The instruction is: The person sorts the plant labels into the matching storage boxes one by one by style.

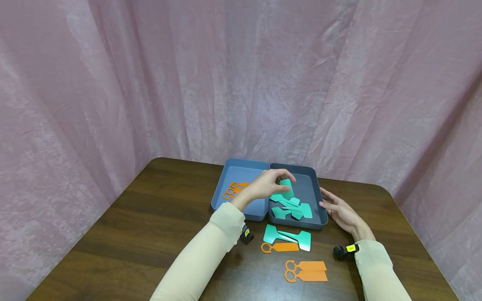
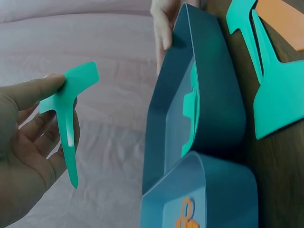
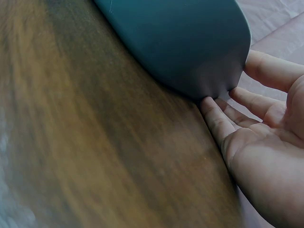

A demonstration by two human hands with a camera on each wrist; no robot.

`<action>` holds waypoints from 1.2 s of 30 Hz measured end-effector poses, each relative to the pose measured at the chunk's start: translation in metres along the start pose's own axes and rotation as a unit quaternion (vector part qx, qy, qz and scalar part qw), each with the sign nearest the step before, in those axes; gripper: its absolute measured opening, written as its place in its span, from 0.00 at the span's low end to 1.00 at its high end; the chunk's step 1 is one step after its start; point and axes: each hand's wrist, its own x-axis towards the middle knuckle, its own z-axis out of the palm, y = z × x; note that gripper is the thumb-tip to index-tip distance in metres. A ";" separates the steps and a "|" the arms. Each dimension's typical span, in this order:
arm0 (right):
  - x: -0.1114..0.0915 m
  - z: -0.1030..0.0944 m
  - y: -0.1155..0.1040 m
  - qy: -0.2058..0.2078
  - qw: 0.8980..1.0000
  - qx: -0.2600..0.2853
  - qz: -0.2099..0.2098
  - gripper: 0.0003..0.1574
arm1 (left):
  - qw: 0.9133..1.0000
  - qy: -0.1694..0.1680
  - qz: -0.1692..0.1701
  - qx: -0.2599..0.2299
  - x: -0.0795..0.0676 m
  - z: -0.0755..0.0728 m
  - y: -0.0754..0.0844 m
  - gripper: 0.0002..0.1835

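My left hand (image 1: 265, 184) pinches a green T-shaped plant label (image 2: 66, 104) between thumb and fingers, its pointed stem hanging down in the left wrist view. In the head view it is above the dark grey-blue tray (image 1: 310, 188), where several more green plant labels (image 1: 306, 210) lie in a loose pile. My right hand (image 1: 344, 215) touches the outer right wall of that tray with its fingertips (image 3: 209, 102), the fingers fairly straight. Against the dark tray's left side stands a lighter blue tray (image 1: 222, 184), holding several orange ring-ended tags (image 1: 230, 191).
In front of the trays lie two green T-shaped labels (image 1: 304, 239) and one orange tag (image 1: 286, 247). Nearer the front are two more orange ring-ended tags (image 1: 312, 276). The wooden table (image 1: 150, 217) backs onto a pink curtain (image 1: 196, 83).
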 end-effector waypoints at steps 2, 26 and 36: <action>0.000 -0.001 0.000 0.000 1.000 0.000 0.001 0.48 | 1.000 -0.001 -0.001 -0.001 0.006 0.004 0.001 0.13; 0.003 0.006 0.004 -0.003 1.000 -0.004 0.007 0.49 | 0.998 -0.012 -0.069 0.011 0.047 0.018 0.003 0.14; 0.004 0.008 0.000 -0.008 1.000 -0.007 -0.001 0.49 | 0.998 -0.007 -0.066 -0.017 0.042 0.014 -0.009 0.14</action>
